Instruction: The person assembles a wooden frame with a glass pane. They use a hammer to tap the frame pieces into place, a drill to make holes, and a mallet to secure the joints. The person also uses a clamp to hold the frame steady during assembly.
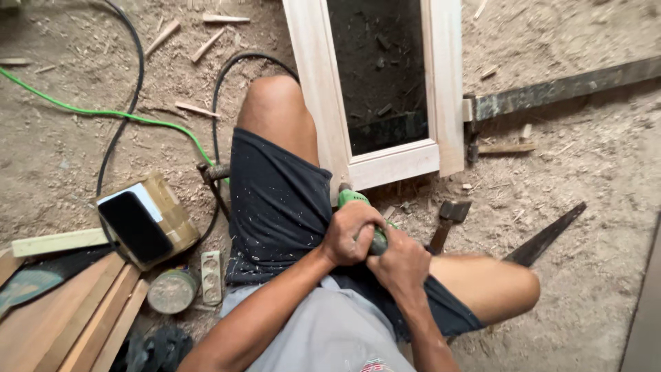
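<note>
Head view: both hands, left hand (349,234) and right hand (401,263), wrapped tight around the green drill (357,201). Its long axis ran toward eleven o'clock, nose at the pale wooden frame (392,164).

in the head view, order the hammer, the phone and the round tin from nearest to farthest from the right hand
From the right hand, which grips the green drill together with the left hand:
1. Hammer: just beyond the hand, on the sawdust near the wooden frame.
2. Round tin: across the lap, on the person's left, beside the planks.
3. Phone: farther left, lying on a box.
</note>
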### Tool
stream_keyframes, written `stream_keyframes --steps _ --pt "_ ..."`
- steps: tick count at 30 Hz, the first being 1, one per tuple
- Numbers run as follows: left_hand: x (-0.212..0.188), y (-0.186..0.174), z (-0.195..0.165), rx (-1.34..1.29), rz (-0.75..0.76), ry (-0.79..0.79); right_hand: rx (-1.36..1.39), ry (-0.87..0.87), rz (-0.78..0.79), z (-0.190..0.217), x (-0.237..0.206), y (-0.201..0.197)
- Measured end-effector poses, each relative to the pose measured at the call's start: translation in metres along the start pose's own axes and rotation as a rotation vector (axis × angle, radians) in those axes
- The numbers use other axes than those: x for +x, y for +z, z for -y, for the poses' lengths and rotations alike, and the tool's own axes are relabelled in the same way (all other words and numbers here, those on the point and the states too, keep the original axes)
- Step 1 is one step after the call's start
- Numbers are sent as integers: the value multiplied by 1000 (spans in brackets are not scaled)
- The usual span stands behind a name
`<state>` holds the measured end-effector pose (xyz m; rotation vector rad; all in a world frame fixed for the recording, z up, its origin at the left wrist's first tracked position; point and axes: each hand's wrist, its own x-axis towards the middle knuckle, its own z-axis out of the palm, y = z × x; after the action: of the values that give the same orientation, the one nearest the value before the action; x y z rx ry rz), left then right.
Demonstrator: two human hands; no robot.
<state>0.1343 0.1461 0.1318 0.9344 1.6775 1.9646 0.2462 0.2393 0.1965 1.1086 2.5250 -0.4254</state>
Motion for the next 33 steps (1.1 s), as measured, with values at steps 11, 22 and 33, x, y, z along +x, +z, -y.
stream_keyframes --steps 11,22,33 --pt "-10 12 14 69 -103 -103 62 17 92 -2 -4 21" --pt "-8 17 -20 93 -158 -107 211 -179 -14 -8 -34 -1" --pt "-1 16 -21 97 -95 -149 234 -131 -16 -9 -32 11"
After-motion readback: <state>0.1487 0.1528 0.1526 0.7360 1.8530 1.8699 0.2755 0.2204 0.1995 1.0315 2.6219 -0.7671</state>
